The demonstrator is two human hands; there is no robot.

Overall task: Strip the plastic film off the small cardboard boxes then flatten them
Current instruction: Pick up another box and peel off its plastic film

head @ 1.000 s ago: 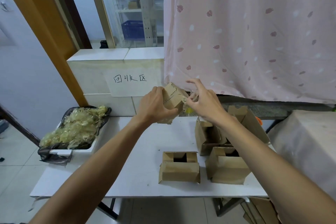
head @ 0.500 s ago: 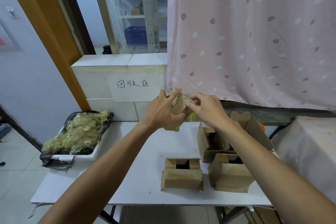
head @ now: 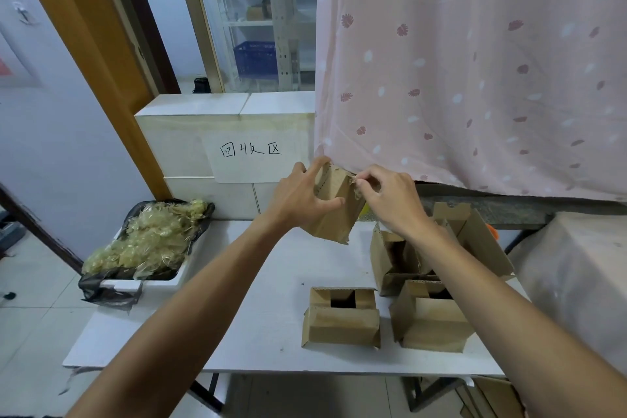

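A small cardboard box (head: 334, 214) is held up above the far side of the white table (head: 237, 316). My left hand (head: 298, 198) grips it from the left, thumb across its front face and fingers over the top edge. My right hand (head: 390, 195) pinches a scrap of film or tape (head: 354, 187) at the box's upper right corner. Three more small boxes rest on the table: one open-topped in front (head: 341, 317), another at front right (head: 431, 322), a third behind it (head: 390, 254).
A white tray lined with black plastic (head: 135, 276) holds a heap of crumpled clear film (head: 146, 241) at the table's left end. A flattened cardboard piece (head: 475, 234) leans at the right. A pink curtain (head: 475, 61) hangs behind, beside a tiled ledge (head: 224, 119).
My right hand went from spread open beside the box to pinching at its upper corner. The box has tilted and sits a little lower in my left hand.
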